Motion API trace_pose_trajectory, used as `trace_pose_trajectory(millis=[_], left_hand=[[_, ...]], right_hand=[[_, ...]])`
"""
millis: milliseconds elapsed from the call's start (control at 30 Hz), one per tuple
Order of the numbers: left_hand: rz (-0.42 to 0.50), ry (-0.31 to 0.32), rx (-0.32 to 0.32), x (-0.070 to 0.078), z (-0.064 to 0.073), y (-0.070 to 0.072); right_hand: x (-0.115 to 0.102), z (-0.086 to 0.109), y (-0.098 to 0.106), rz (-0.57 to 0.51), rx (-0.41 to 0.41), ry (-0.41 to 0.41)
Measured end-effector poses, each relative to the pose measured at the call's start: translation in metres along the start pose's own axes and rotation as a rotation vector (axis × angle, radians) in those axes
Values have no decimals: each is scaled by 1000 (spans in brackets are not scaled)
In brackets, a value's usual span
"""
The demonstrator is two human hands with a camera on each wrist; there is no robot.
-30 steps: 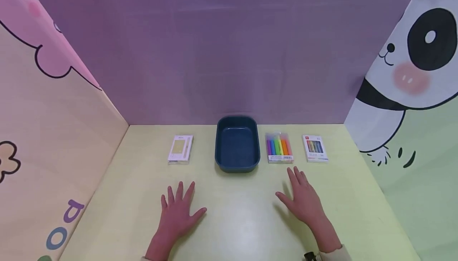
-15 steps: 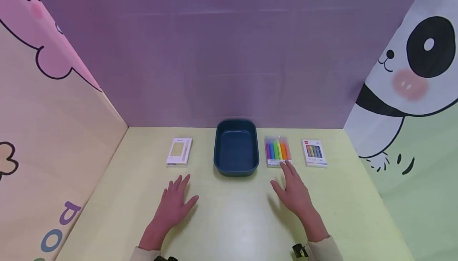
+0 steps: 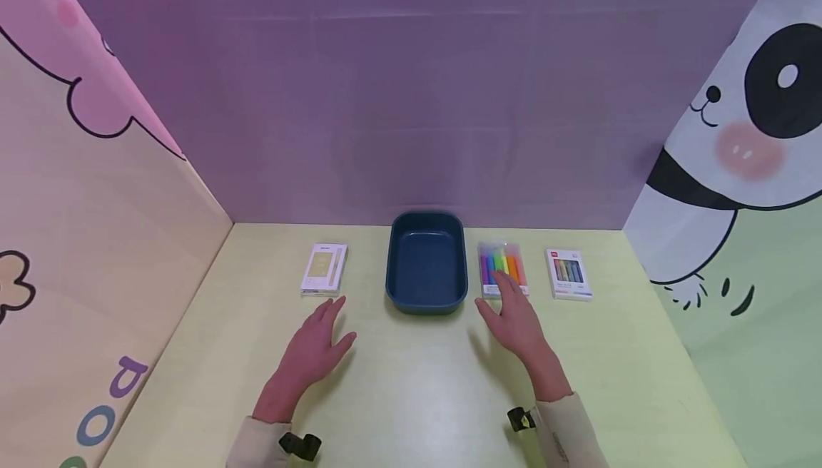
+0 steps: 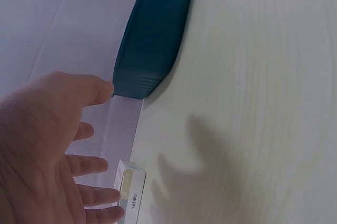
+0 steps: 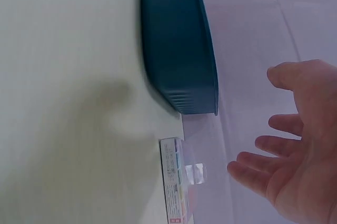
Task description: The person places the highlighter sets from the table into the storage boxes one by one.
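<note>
Currently, the left hand (image 3: 311, 350) is hovering, fingers extended and thumb spread wide, near the white rectangular box with a tan panel (image 3: 324, 269). The right hand (image 3: 519, 322), likewise spread, is hovering by the clear plastic pack of multicoloured markers (image 3: 511, 262). The dark blue, round-cornered tray (image 3: 427, 272) is standing between both packages on the pale table (image 3: 411, 389).

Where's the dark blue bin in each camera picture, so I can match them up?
Head: dark blue bin just below centre, opening visible.
Left wrist: dark blue bin upper centre, seen from its side.
Right wrist: dark blue bin upper centre, cut by the top edge.
Shared landmark: the pale tabletop beneath it.
</note>
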State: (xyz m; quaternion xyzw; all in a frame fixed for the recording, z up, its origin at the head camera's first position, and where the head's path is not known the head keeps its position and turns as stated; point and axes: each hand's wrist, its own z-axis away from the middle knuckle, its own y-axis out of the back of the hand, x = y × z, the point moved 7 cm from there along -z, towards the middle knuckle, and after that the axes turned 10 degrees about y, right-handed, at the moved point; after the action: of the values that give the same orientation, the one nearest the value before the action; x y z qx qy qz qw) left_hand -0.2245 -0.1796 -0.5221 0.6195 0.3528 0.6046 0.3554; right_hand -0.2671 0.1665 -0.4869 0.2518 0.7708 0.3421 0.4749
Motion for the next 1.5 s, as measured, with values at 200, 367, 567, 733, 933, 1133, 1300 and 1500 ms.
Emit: trace_pose_trajectory(millis=[200,367,567,733,933,1133,1300,1500], left_hand=[[0,4,-25,-1,-2,-4],[-11,11,-37,-3,-3,-8],[-2,-11,-33,-2,-3,-7],[9,-5,-24,-4,-3,-8],[34,3,-36,-5,-2,-10],[33,-4,-34,-5,1,-15],[41,-10,-52,-4,6,-20],[46,2,-40,-3,6,-16]], right_hand=[[3,-12,-3,-62,0,-9],[7,-23,-8,-141,-11,-38],[11,-36,-15,-207,-12,-62],[11,-46,-21,-256,-27,-51],[13,-50,-26,-295,-55,-90],[20,-57,-28,-332,-25,-88],[28,-60,-34,-385,-21,-136],[33,-65,-42,-461,-17,-234]])
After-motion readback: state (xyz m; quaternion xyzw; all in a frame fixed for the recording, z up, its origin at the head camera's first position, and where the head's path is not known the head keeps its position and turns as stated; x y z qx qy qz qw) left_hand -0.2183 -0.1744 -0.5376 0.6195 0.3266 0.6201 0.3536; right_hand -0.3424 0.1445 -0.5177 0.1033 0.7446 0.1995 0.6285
